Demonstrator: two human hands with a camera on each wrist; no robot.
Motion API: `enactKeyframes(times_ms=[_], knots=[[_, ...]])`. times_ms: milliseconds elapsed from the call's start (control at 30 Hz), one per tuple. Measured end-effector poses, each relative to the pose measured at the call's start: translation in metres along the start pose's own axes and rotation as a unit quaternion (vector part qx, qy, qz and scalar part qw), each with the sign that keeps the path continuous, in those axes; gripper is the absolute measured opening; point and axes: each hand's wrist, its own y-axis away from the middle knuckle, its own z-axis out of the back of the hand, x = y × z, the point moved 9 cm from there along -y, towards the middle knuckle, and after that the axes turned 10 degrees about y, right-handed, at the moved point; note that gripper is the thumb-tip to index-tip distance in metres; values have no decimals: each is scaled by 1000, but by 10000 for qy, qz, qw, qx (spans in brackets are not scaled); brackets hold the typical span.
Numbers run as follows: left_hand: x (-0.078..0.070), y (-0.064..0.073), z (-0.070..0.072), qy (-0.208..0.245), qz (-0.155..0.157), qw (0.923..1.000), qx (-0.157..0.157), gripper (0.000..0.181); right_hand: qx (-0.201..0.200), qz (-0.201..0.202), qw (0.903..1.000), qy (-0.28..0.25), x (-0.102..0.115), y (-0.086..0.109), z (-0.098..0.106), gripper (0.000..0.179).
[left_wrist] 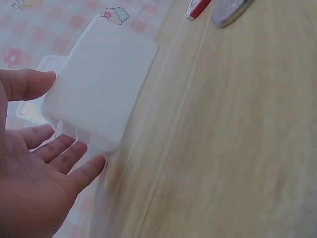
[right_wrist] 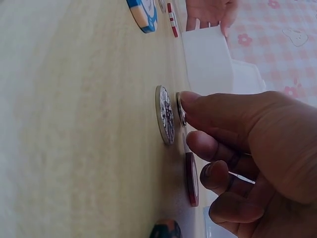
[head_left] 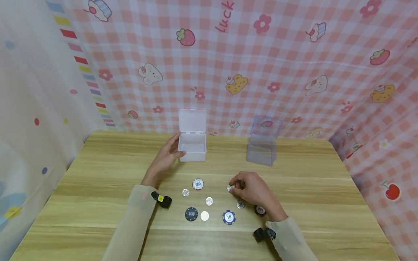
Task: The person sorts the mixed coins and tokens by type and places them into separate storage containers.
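Note:
My left hand holds the left side of a white plastic box, thumb at its front corner and fingers along the side wall. The box's lid stands raised. In the left wrist view, the fingertips touch the wall of the box. My right hand pinches a silver coin between thumb and fingers, low over the table. Another silver coin lies close by in the right wrist view, and a dark red poker chip sits below the curled fingers.
More coins, such as one silver coin, lie between the hands. Around them are a white-and-red chip, a black chip, a blue chip and a dark chip. A clear box stands open at the back right.

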Motion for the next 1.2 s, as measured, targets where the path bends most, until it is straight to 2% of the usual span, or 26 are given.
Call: enactKeyframes(times_ms=[367, 867, 1200], knots=[[3, 2, 0, 43, 46, 10000, -25, 76, 151, -134, 9997, -97, -1, 1, -4, 7], [0, -1, -1, -28, 39, 10000, -19, 79, 102, -156, 9998, -95, 0, 0, -3, 7], [1, 0, -5, 298, 54, 9995, 4, 80, 132, -281, 9994, -138, -3, 0, -5, 9]])
